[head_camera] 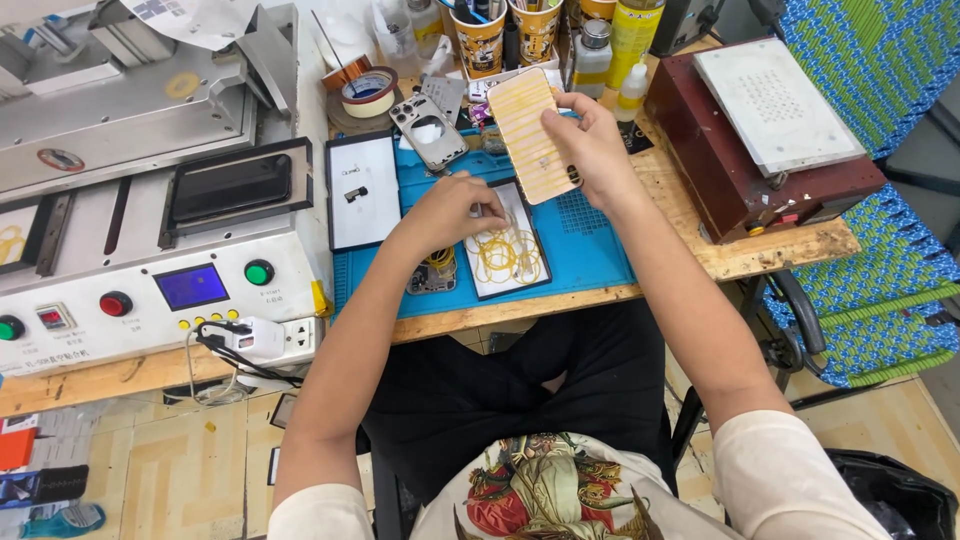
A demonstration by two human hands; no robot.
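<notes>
Right hand [590,140] holds a rubber-banded phone panel [533,135] in a closed grip above the blue mat [590,250], while left hand [450,205], at seven o'clock, pinches yellow rubber bands [507,255] on a white tray [527,215].

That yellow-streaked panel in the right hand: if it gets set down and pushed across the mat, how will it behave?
The yellow-streaked panel looks thin and flat, so probably light and stiff, though likely fragile if flexed. The right hand grips only its edge, which suggests easy handling. On the blue mat it should slide, not roll; its streaks may be sticky.
</notes>
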